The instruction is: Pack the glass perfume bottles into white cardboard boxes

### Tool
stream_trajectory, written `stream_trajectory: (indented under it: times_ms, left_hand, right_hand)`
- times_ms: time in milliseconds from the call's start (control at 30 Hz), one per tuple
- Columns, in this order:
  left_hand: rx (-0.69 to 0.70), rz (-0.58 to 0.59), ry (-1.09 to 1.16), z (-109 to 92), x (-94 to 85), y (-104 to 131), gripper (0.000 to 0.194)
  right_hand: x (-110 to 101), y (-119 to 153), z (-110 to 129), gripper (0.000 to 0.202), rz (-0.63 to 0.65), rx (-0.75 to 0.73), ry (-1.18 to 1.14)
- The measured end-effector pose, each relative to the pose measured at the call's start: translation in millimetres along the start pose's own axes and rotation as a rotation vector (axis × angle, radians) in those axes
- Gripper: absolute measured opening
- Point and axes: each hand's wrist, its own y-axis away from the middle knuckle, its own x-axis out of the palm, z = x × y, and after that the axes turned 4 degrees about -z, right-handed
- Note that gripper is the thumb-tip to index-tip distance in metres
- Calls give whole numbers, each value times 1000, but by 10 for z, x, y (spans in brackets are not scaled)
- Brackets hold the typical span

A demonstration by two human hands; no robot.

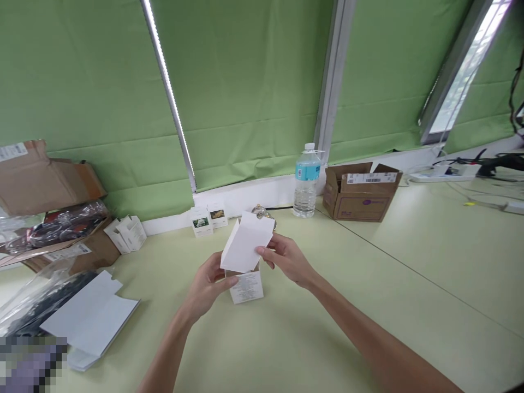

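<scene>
In the middle of the table stands a small white carton (248, 287) with fine print on its front. My left hand (210, 281) grips its left side, the thumb lying across the front near the top edge. Above the carton's opening, a folded white card insert (249, 240) is tilted. My right hand (286, 256) pinches the insert at its right edge between thumb and fingers. The insert's lower end meets the carton top; how far it reaches inside is hidden. Behind it, a shiny metallic item (260, 210) is mostly covered.
Two small white boxes with pictures (202, 222) stand near the wall. Flat white card sheets (92, 314) lie at left, beside plastic-wrapped goods and cardboard boxes (53, 180). A water bottle (307, 183) and an open brown box (362, 196) stand at the back right; a power strip (444, 176) lies beyond.
</scene>
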Motion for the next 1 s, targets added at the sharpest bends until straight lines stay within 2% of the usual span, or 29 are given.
stream_trajectory:
  times_ms: [233,467,600,700,1000]
  left_hand:
    - [20,-9,-10,80,0,-1,41]
    - [91,-88,-111,158,-5,6,29]
    - [131,-198,-217,186,13,11,33]
    - [193,-240,-340,205,17,14,26]
    - [269,-200,-473,271,-23,-4,18]
  right_hand:
    - [-114,-26,-13,44,39,5,82]
    - [-166,-32,-22,42,69,6,112]
    - [-145,-19,-8,39,78,-8,169]
    - [-118,-10,-7,39,81,-22,188]
    - [-17,2,-85,41,-89,-82,141]
